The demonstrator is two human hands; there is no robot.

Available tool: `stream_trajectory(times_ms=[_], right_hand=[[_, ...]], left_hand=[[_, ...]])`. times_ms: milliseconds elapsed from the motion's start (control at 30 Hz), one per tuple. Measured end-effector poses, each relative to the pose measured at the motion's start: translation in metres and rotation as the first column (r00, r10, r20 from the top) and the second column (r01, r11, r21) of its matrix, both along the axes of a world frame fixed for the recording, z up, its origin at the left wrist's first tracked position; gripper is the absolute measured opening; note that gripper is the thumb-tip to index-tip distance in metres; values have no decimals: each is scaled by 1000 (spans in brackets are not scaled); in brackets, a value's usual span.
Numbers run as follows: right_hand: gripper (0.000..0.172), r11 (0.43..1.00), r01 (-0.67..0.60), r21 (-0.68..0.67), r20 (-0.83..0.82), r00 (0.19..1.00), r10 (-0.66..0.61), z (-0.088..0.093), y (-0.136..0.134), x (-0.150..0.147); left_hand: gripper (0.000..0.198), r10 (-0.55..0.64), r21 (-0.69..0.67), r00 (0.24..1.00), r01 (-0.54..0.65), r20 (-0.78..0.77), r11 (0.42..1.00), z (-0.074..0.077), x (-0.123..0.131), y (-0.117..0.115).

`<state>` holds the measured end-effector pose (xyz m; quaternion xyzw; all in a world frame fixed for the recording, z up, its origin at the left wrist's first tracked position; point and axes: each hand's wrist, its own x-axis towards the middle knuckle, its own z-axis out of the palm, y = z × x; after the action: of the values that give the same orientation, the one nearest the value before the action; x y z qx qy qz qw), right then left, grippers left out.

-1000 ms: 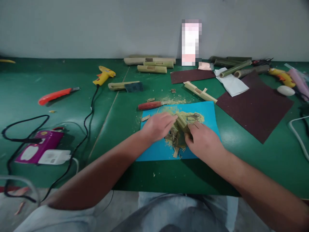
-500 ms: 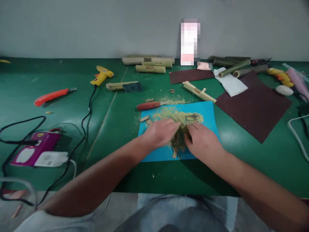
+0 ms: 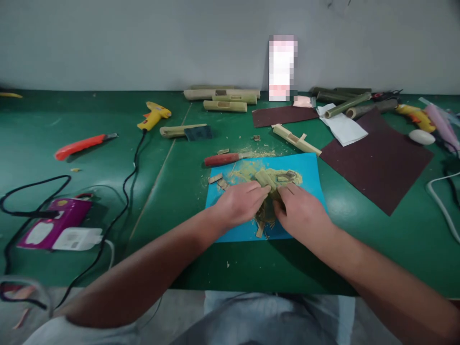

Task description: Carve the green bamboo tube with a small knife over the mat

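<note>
Over a blue sheet (image 3: pixel 309 167) strewn with sawdust, my two hands meet at a short bamboo piece (image 3: pixel 265 178). My right hand (image 3: pixel 304 211) is closed around its near part, which the fingers mostly cover. Pinched fingers of my left hand (image 3: pixel 240 205) press against the bamboo's left side; whatever is between them is hidden. Shavings and a small wood chip (image 3: pixel 260 229) lie just below the hands. Beyond the left hand, a red-handled carving tool (image 3: pixel 223 159) rests across the sheet's far left corner.
A notched bamboo tube (image 3: pixel 296 139) and brown sandpaper (image 3: pixel 377 163) lie to the right. More bamboo tubes (image 3: pixel 225 106) line the back. At left are a yellow glue gun (image 3: pixel 154 116), a red utility knife (image 3: pixel 81 146) and a purple power strip (image 3: pixel 61 225) with trailing cords.
My left fingertips have slid slightly nearer to me along the bamboo, showing more of its far end. My right hand keeps its hold. The whole view has shifted a little.
</note>
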<state>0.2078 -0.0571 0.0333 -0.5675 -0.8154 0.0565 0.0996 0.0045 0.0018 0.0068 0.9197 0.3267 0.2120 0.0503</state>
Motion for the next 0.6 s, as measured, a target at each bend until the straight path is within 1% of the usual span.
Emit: stream_trajectory(times_ms=[33,100,167,267,300,400,433,533,600], right_hand=[[19,1000,0,2,3,1000,0,0,0,0],[20,1000,-4,17,9,1000,3,1,0,0],[21,1000,-12,23,13,1000,12,1,-1,0],[20,1000,-22,7,17,1000,22,1,-1,0],[21,1000,-21,5,19,1000,20,1,-1,0],[23,1000,-13,20,24,1000,13,1,-1,0],[23,1000,-14,22,26,1000,14,1,-1,0],[24,1000,-23,8,29,999,23,0,-1,0],[23,1000,-27,15,29,999,26,0,-1,0]], left_hand=[[34,3,-1,1000,-3,16,1000,0,0,0],[32,55,11,995,-56,85,998,1,0,0],[32,83,17,992,-85,96,996,1,1,-1],[34,2,4,1000,-2,11,1000,1,2,-3],[34,-9,2,1000,9,9,1000,0,2,-3],[33,57,22,994,-60,91,998,-1,0,0],[33,70,21,993,-72,97,997,-1,0,1],[34,11,-24,1000,-11,27,1000,-1,-2,1],[34,16,-38,999,-14,45,999,-1,-1,1]])
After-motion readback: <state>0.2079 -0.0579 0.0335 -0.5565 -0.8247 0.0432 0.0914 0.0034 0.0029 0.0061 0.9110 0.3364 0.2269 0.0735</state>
